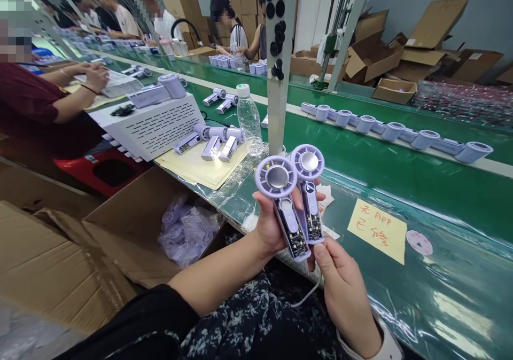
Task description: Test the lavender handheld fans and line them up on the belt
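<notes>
Two lilac handheld fans are in my left hand [270, 224], its fingers wrapped around their handles. The nearer fan [277, 177] overlaps the other fan [308, 162]; both have round ringed heads with silver centres, and open handle fronts bare dark circuit boards with small lit spots. My right hand [340, 272] is closed, thumb and fingers pinched at the bottom end of the farther fan. A thin white cable [310, 295] runs up into this right hand; its plug is hidden by the fingers.
A yellow handwritten note [377, 229] lies right on the green bench. More fans [218, 141] rest on yellow paper near a clear bottle [248, 114] and a metal post [276, 82]. A fan row [393, 130] lines the belt. Left are a cardboard box [132, 226] and a co-worker's arm [76, 101].
</notes>
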`<state>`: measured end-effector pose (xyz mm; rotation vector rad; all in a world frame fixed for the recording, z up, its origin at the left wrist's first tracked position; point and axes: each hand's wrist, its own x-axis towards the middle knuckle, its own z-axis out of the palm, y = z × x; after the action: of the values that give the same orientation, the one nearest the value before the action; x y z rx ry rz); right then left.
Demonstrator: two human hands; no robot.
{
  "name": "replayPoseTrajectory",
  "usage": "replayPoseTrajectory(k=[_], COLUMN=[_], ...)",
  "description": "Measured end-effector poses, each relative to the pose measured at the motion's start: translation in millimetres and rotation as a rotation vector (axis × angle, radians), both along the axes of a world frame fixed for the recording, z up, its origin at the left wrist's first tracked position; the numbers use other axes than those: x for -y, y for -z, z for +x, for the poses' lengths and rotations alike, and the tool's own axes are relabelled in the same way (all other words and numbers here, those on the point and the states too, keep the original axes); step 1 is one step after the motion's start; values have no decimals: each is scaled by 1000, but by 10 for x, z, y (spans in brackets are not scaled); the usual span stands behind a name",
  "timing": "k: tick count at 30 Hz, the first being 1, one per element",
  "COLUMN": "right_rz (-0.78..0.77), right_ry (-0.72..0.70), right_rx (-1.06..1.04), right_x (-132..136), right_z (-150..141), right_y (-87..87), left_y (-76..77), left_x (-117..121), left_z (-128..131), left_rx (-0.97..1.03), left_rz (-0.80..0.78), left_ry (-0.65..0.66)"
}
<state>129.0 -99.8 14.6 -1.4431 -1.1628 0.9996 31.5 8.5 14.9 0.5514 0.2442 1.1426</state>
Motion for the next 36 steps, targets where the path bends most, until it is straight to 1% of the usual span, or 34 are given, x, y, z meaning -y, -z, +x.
replayPoseTrajectory(k=[2,3,4,5,7,8,9,10,12,13,14,15,17,18,19,20,21,22,23,24,25,26,27,28,29,31,32,33,34,36], right_rz=[123,184,230,256,255,235,208,173,37,-44,-116,-170,-224,-233,-245,-262,-275,-286,-294,-302,-314,-331,-350,-364,-371,-354,-335,-311,-290,-243], right_ry=[-42,-38,-4,67,300,396,420,363,101,-17,-79,-82,16,77,129,173,213,237,247,247,248,251,258,265,271,257,238,219,194,133], right_rx=[79,136,214,314,522,577,564,472,135,-32,-159,-236,-287,-301,-318,-335,-347,-350,-347,-341,-339,-341,-351,-368,-386,-429,-454,-474,-489,-503], right_x=[30,39,39,27,-29,-67,-105,-141,-194,-211,-224,-236,-267,-286,-306,-324,-337,-344,-345,-342,-337,-331,-327,-324,-323,-322,-320,-318,-317,-319], right_z=[56,100,155,217,336,379,406,418,424,435,463,508,638,709,772,822,856,873,878,874,864,852,841,830,819,796,782,765,745,701], right_y=[-38,-58,-77,-94,-116,-120,-118,-111,-78,-53,-22,15,111,168,229,287,340,383,415,435,445,449,450,450,450,448,444,436,424,392], left_y=[-40,-62,-81,-93,-97,-91,-84,-78,-79,-83,-85,-79,-23,31,100,177,253,319,366,390,391,372,341,308,283,282,310,353,402,479], left_x=[-40,-57,-69,-71,-41,-13,15,34,21,-19,-78,-147,-281,-327,-356,-368,-371,-375,-391,-430,-499,-599,-723,-863,-1005,-1242,-1320,-1369,-1391,-1392], left_z=[-14,-23,-32,-40,-53,-59,-67,-81,-139,-186,-244,-310,-444,-500,-543,-574,-594,-614,-641,-689,-766,-877,-1024,-1201,-1397,-1784,-1946,-2075,-2166,-2258], left_rx=[1,-8,-23,-38,-49,-50,-54,-79,-235,-359,-497,-638,-911,-1051,-1197,-1339,-1466,-1568,-1639,-1696,-1751,-1811,-1882,-1951,-1994,-2072,-2100,-2114,-2116,-2099], left_rz=[-57,-77,-84,-79,-35,-5,28,62,175,275,400,530,728,771,778,766,762,780,816,853,871,854,796,685,583,388,320,279,254,237], left_ry=[-16,-40,-66,-87,-85,-55,-11,42,194,275,345,395,445,445,433,384,284,136,-38,-213,-371,-501,-598,-678,-738,-797,-778,-731,-686,-618])
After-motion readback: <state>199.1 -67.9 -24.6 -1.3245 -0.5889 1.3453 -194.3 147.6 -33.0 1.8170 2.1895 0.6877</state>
